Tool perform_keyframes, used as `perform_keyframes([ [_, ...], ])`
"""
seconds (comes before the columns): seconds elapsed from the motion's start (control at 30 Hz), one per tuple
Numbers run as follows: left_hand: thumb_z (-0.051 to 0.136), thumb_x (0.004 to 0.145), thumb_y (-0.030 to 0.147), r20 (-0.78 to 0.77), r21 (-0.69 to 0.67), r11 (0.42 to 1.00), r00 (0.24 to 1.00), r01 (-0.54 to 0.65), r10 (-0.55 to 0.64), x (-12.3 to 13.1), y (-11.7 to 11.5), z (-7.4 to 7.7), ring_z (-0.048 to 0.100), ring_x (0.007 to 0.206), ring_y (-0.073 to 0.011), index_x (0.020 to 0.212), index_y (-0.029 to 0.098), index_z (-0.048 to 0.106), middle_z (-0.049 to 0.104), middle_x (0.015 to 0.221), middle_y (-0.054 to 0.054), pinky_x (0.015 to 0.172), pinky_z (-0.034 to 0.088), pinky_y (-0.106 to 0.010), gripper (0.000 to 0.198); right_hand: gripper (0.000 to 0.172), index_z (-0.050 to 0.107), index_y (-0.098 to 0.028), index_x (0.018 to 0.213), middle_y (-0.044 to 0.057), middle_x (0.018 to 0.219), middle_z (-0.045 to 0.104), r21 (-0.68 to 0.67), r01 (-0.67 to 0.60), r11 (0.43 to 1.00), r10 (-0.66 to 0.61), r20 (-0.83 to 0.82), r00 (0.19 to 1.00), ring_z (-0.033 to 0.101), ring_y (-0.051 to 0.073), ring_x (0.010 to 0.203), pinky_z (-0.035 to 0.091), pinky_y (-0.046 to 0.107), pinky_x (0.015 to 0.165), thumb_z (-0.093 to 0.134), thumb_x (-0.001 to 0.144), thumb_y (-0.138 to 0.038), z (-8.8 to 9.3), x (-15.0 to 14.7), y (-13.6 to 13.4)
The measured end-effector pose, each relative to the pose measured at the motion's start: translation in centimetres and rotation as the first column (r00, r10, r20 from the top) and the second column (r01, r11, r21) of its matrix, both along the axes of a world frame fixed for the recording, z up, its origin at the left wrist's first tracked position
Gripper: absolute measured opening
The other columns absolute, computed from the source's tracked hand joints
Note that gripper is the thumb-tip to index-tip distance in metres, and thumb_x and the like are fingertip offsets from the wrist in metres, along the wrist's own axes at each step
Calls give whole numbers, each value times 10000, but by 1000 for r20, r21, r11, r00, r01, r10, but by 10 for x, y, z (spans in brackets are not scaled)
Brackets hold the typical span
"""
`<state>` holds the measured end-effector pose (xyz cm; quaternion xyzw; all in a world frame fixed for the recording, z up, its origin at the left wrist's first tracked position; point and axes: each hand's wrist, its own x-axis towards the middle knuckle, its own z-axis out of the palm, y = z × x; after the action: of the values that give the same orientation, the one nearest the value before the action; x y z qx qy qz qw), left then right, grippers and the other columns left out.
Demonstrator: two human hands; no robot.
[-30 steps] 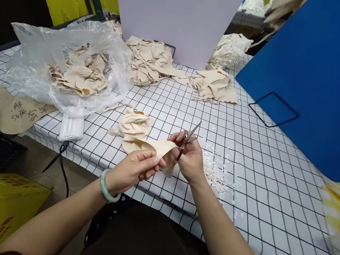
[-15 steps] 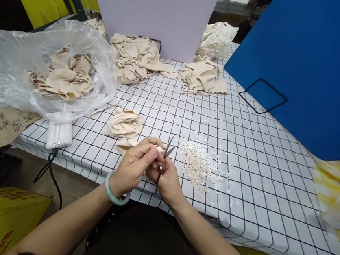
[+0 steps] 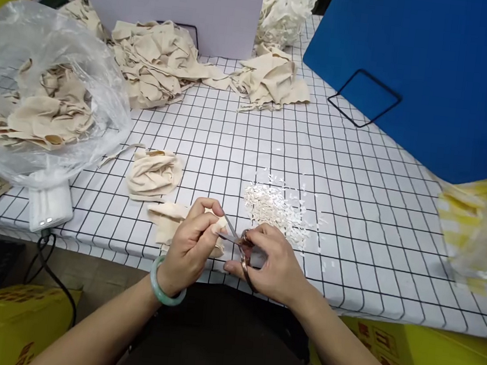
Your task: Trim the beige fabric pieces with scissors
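My left hand [image 3: 195, 244], with a green bangle at the wrist, pinches a beige cloth piece [image 3: 166, 220] whose small edge shows between thumb and fingers. My right hand [image 3: 276, 262] holds small scissors [image 3: 245, 252] by their handles. The blades are apart and point left at the bit of cloth in my left fingertips. Beyond the scissors lies a pile of tiny pale clippings [image 3: 273, 209]. A folded beige cloth bundle [image 3: 155, 173] rests on the checked tablecloth [image 3: 212, 144], behind and left of my left hand.
A clear plastic bag [image 3: 109, 85] of beige cloth and a white power bank [image 3: 50, 207] with a cable are at left. Beige cloth heaps [image 3: 156, 61] lie at the back. A blue panel [image 3: 432, 69] and yellow checked cloth [image 3: 480, 227] stand at right.
The view has shifted, so the table items appear further left and higher. My right hand has moved away from my left, and the scissors now point left instead of upward.
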<state>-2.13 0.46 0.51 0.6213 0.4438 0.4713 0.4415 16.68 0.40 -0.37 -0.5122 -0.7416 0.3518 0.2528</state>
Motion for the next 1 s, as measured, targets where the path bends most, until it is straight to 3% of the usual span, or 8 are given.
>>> perform_keyframes([
  [0.27,424,1013,216,-27,33,998,998,54,-53,4,3,-4,455,1074,-220,774,178,578,495,909,-81,819,458,-308,287,514,476,-204,571,0,578,536,80,-32,996,31,12,999,478,146,581,400,314,636,721,773,-609,-6,8,2],
  [0.57,444,1019,217,-30,68,996,998,64,-62,7,2,-7,470,1078,-212,844,168,623,533,915,-88,849,453,-314,255,496,507,-202,592,-2,573,553,118,-30,993,31,-5,1000,479,141,576,386,306,645,716,787,-607,-9,5,3],
  [0.8,435,1023,209,-47,103,991,996,85,-81,9,2,-11,456,1087,-226,846,177,638,572,806,-75,890,444,-345,271,497,503,-203,575,-4,554,538,132,-16,991,16,-2,1000,470,137,563,372,296,634,709,799,-596,-13,5,1],
  [1.0,431,1014,192,-98,85,992,991,95,-87,14,4,-11,469,1093,-231,837,172,620,566,885,-89,865,462,-348,260,485,493,-202,569,-20,532,507,179,19,984,-20,6,1000,448,123,535,376,277,625,708,822,-556,-18,10,-2],
])
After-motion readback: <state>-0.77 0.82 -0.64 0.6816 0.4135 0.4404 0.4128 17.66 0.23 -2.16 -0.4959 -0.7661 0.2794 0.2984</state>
